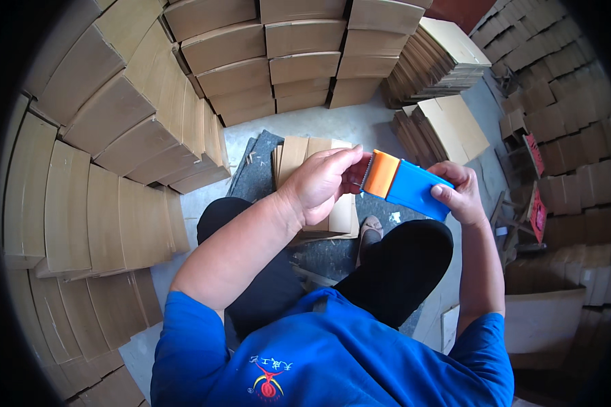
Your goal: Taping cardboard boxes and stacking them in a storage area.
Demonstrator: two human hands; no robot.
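Note:
A tape dispenser (414, 190) with a blue handle and an orange, toothed head is held up in front of me, tilted down to the right. My right hand (460, 193) grips the blue end, thumb on top. At the toothed edge is my left hand (322, 183), its fingers curled in by the orange head. Whether tape is pinched there is hidden. Below my hands lies a stack of folded cardboard (293, 159), partly covered by my left hand and wrist.
Tall piles of flattened cartons (237, 54) stand ahead, with more carton stacks (102, 183) close on the left. Two sheet piles (448, 129) sit ahead right. Red-topped stools (536, 216) are at the right. My shoe (371, 230) is beside the cardboard.

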